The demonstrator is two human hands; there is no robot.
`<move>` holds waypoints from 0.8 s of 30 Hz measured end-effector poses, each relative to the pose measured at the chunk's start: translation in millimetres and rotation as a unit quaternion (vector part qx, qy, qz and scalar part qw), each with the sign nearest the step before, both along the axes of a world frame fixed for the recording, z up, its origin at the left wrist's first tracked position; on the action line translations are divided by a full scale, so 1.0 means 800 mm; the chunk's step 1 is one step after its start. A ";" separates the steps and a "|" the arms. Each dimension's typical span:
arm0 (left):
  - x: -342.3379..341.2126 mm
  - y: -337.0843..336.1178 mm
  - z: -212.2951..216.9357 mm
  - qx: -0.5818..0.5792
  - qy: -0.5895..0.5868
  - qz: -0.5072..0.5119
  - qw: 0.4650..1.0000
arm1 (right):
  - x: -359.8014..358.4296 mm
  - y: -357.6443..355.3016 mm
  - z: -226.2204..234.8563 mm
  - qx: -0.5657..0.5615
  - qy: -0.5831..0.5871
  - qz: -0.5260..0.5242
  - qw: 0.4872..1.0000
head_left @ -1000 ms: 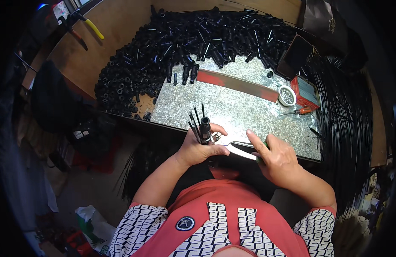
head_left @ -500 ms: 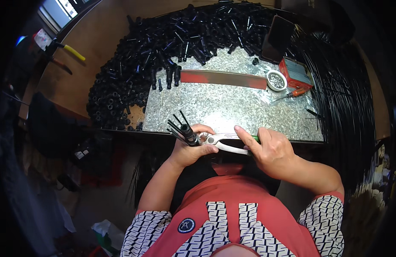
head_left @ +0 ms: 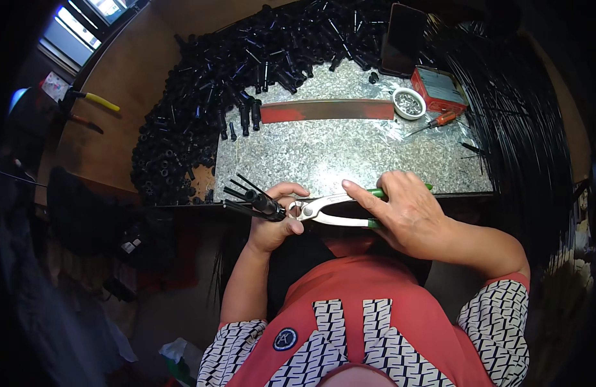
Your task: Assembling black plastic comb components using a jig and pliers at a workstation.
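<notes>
At the counter's (head_left: pixel 349 155) near edge, our left hand (head_left: pixel 272 222) pinches a black fitting (head_left: pixel 262 203) with thin rods in its fingers; our right hand (head_left: pixel 410 213) wraps green-handled pliers (head_left: pixel 327 209), whose jaws meet the fitting. The large black-parts heap (head_left: pixel 246 71) behind suggests much remains.

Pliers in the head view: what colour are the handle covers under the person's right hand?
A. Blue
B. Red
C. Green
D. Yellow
C. Green covers show at either side of the right hand, which wraps the handles of the pliers; the metal jaws point toward the black part with thin rods that the left hand holds at the edge of the speckled work plate.
</notes>
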State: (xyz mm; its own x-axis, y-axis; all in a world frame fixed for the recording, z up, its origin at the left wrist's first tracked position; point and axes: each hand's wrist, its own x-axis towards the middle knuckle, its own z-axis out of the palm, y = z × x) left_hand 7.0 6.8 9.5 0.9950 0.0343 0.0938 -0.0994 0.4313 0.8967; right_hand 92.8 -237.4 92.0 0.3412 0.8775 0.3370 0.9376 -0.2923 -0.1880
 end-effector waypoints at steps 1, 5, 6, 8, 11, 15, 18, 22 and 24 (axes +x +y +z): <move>-0.002 0.009 -0.004 0.017 0.006 -0.019 1.000 | 0.000 -0.004 0.002 -0.014 -0.007 0.012 1.000; -0.002 0.014 -0.010 0.031 -0.012 -0.053 0.998 | -0.010 -0.012 0.010 -0.065 0.001 0.006 0.998; -0.002 0.009 -0.007 0.063 -0.030 -0.049 0.996 | -0.011 -0.012 0.014 -0.065 -0.006 0.009 0.998; -0.004 0.005 -0.004 0.096 -0.047 -0.046 0.993 | -0.012 -0.014 0.015 -0.064 -0.012 0.013 0.998; -0.006 -0.003 0.007 0.171 -0.015 0.002 0.985 | -0.019 -0.017 0.017 -0.073 -0.040 0.010 0.996; -0.007 0.001 -0.002 0.235 0.006 0.003 0.972 | -0.030 -0.010 0.014 -0.082 -0.100 -0.007 0.992; -0.004 -0.003 -0.004 0.198 0.018 0.014 0.980 | -0.029 -0.010 0.004 -0.095 -0.072 -0.023 0.993; -0.002 -0.005 -0.012 0.143 -0.031 0.059 0.988 | -0.020 -0.004 0.011 -0.086 0.119 -0.018 0.989; -0.003 -0.002 -0.007 0.070 -0.019 0.067 0.995 | -0.010 -0.003 0.012 -0.084 0.133 -0.027 0.987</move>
State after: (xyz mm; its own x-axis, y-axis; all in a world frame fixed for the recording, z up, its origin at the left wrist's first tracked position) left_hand 4.9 5.0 4.1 0.9779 0.1504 0.1449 -0.1831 0.2835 0.9413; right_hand 84.8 -240.1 101.4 0.4456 0.8916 0.0807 0.8438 -0.3881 -0.3707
